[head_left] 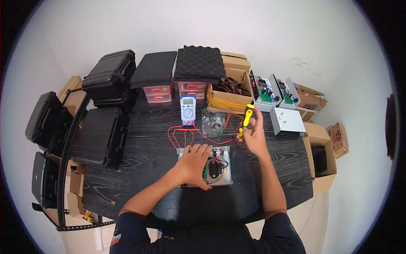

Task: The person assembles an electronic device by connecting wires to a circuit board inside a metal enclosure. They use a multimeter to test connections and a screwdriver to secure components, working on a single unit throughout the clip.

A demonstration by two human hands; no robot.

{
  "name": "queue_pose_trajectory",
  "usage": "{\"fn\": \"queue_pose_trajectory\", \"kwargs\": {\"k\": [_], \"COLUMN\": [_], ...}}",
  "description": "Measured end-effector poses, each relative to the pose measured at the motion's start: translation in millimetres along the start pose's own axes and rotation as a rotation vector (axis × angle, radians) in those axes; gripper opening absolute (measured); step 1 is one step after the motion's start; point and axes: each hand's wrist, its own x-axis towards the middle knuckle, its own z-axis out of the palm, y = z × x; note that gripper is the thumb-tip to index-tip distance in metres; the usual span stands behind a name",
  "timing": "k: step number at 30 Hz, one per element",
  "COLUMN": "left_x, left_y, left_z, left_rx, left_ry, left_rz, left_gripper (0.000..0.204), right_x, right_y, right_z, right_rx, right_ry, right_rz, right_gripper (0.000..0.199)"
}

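Two hands are working: left hand is gripping the metal case wide-spread, likely steadying it; right hand is clasping a yellow-black tool, holding it clear.

On the table, the electronics case lies under the left hand, the multimeter behind it. Right of the multimeter sits the parts box; behind that, the carton holds cables. The hard case lies far left.
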Motion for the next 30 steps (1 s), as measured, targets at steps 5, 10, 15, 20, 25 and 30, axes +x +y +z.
{"fn": "queue_pose_trajectory", "kwargs": {"k": [5,10,15,20,25,30], "left_x": [2.0,5.2,2.8,-1.0,-0.5,-1.8], "left_y": [0.8,1.8,-1.0,-6.6,-6.8,-7.1], "left_z": [4.0,6.3,9.5,21.3,22.2,21.6], "left_rx": [0.031,0.036,0.024,0.034,0.098,0.106], "left_ry": [-0.01,-0.013,0.013,0.042,-0.002,-0.007], "left_rz": [0.004,0.018,0.011,0.021,0.014,0.009], "left_gripper": [0.138,0.139,0.142,0.148,0.151,0.151], "right_x": [-38.8,-55.1,-55.7,-54.5,-57.2,-57.6], "right_y": [-12.0,20.5,27.6,36.2,41.1,22.9], "right_z": [26.7,36.2,38.9,41.6,41.7,44.8], "right_rx": [0.265,0.12,-0.002,-0.068,-0.101,-0.339], "right_ry": [-0.17,-0.272,-0.321,-0.358,-0.347,-0.227], "right_rz": [-0.268,-0.365,-0.391,-0.457,-0.468,-0.704], "right_gripper": [0.098,0.094,0.089,0.093,0.094,0.077]}}
